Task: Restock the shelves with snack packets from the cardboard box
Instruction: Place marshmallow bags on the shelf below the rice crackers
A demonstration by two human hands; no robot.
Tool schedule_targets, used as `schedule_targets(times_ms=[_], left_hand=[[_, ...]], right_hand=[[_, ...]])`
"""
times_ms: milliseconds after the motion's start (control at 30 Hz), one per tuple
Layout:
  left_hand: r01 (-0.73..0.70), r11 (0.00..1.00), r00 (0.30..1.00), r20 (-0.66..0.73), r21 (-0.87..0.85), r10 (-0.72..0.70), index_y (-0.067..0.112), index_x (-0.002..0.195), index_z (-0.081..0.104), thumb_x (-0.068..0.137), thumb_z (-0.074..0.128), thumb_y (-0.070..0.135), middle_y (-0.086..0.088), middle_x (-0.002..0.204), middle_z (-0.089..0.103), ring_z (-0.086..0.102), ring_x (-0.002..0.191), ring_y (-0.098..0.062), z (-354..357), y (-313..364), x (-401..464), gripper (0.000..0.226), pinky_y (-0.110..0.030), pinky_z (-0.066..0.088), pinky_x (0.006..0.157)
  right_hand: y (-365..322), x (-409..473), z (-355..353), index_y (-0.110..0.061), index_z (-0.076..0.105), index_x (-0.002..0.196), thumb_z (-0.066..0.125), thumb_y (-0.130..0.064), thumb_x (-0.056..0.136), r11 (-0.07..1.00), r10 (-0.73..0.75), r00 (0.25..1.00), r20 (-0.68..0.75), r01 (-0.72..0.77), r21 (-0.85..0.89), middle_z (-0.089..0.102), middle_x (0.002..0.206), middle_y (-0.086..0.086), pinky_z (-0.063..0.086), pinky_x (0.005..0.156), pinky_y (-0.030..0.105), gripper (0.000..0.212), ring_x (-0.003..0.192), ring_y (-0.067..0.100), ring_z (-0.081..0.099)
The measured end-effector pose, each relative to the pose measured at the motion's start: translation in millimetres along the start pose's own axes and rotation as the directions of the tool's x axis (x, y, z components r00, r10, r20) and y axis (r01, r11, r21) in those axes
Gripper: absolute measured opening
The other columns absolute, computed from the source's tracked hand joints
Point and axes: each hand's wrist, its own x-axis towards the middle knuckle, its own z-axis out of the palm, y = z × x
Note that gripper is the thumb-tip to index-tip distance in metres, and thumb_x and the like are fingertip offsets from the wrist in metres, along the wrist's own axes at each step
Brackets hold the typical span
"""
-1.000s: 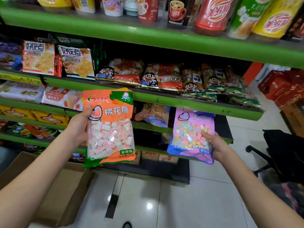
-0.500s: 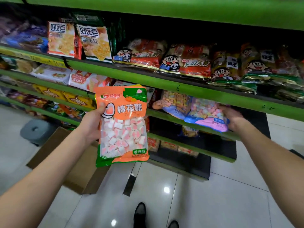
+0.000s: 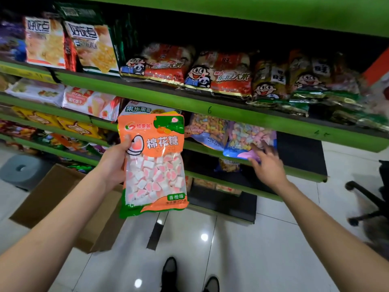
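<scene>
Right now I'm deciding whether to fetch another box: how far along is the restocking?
Done: the pastel marshmallow packet lies on the shelf, the right hand open against it. In hand: the left hand holds the orange marshmallow packet, not shelved. Left: unclear, the cardboard box interior is hidden.

Green-edged shelves (image 3: 210, 108), several tiers. Upper visible tier: two cracker packs (image 3: 69, 45) standing at left, red snack bags (image 3: 189, 68) with a cartoon face lying beside them, darker bags (image 3: 305, 81) at right. Tier below: wafer packs (image 3: 90, 101) at left, two pastel marshmallow bags (image 3: 237, 138) lying side by side. Tiled floor (image 3: 263, 249): open cardboard box (image 3: 52, 199), grey stool (image 3: 21, 169).
</scene>
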Motion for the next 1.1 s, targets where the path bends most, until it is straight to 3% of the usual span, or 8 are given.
schedule_targets(times_ms=[200,367,533,633,833,900,1000,1100], left_hand=[[-0.011,1.0,0.999,-0.044,0.004,0.011,0.015,0.127,0.062,0.098,0.048,0.049,-0.01,0.118,0.072,0.068,0.107,-0.033,4.6,-2.1,-2.6,0.047,-0.05,0.053,0.086],[-0.009,1.0,1.0,-0.019,-0.024,0.009,0.015,0.13,0.061,0.099,0.046,0.048,-0.01,0.121,0.071,0.067,0.111,-0.033,-1.5,-3.6,-6.9,0.048,-0.05,0.053,0.087],[-0.004,0.999,1.0,-0.024,-0.041,0.003,0.016,0.121,0.064,0.099,0.047,0.048,-0.01,0.116,0.073,0.072,0.101,-0.031,-7.5,-7.9,-9.0,0.043,-0.046,0.056,0.076],[-0.001,0.999,1.0,-0.028,-0.041,0.0,0.017,0.117,0.066,0.097,0.05,0.048,-0.009,0.11,0.075,0.073,0.095,-0.029,-11.8,-9.8,-8.3,0.04,-0.043,0.06,0.067],[-0.002,0.995,1.0,-0.02,-0.095,0.0,0.017,0.117,0.066,0.098,0.049,0.047,-0.009,0.111,0.074,0.073,0.096,-0.03,-24.3,-12.7,-6.7,0.039,-0.043,0.061,0.063],[0.002,0.996,1.0,-0.019,-0.085,-0.003,0.018,0.119,0.065,0.098,0.049,0.048,-0.01,0.112,0.074,0.073,0.097,-0.03,-29.4,-14.1,-6.2,0.04,-0.043,0.061,0.066],[0.007,0.996,1.0,-0.027,-0.091,-0.01,0.017,0.118,0.065,0.098,0.049,0.047,-0.01,0.11,0.075,0.073,0.096,-0.03,-34.8,-15.3,-4.3,0.04,-0.042,0.061,0.065],[0.008,0.996,0.999,-0.038,-0.092,-0.011,0.015,0.116,0.066,0.099,0.049,0.046,-0.01,0.108,0.075,0.074,0.094,-0.029,-36.8,-14.8,-1.4,0.039,-0.042,0.061,0.064]], right_hand=[[-2.4,33.3,-8.2,-0.038,0.036,0.151,0.046,-0.031,0.102,0.994,0.059,0.992,0.11,-0.069,0.09,0.016,0.166,-0.003,0.021,0.118,0.054,0.05,0.151,0.029,0.011],[-1.6,35.2,-11.1,-0.044,0.031,0.151,0.044,-0.033,0.103,0.994,0.048,0.981,0.188,-0.066,0.087,0.008,0.167,-0.005,0.011,0.122,0.051,0.051,0.153,0.027,0.003],[-5.8,40.5,-14.6,-0.043,0.033,0.15,0.048,-0.034,0.102,0.993,-0.016,0.969,0.245,-0.013,0.115,0.007,0.166,-0.007,0.005,0.123,0.053,0.051,0.153,0.025,0.002],[-11.7,43.4,-16.2,-0.042,0.037,0.148,0.053,-0.038,0.098,0.99,0.002,0.972,0.235,-0.035,0.138,0.011,0.166,-0.007,0.01,0.122,0.055,0.052,0.153,0.022,0.006],[-29.8,45.3,-11.4,-0.039,0.038,0.144,0.051,-0.051,0.092,0.992,0.083,0.981,0.175,-0.065,-0.108,0.031,0.158,0.004,0.019,0.117,0.058,0.055,0.141,0.035,0.031],[-46.3,47.8,-7.6,-0.034,0.038,0.142,0.049,-0.056,0.09,0.977,0.101,0.987,0.121,-0.076,-0.197,0.035,0.152,0.01,0.019,0.116,0.06,0.058,0.138,0.038,0.032],[-76.9,50.7,4.4,-0.031,0.029,0.148,0.045,-0.063,0.09,0.95,-0.052,0.997,0.06,0.068,-0.304,0.025,0.159,0.008,0.011,0.119,0.057,0.068,0.146,0.035,0.019],[-113.0,57.2,18.6,-0.037,0.018,0.155,0.04,-0.062,0.095,0.948,-0.169,0.967,0.191,0.213,-0.236,0.013,0.166,-0.002,0.005,0.122,0.052,0.069,0.152,0.027,0.009]])
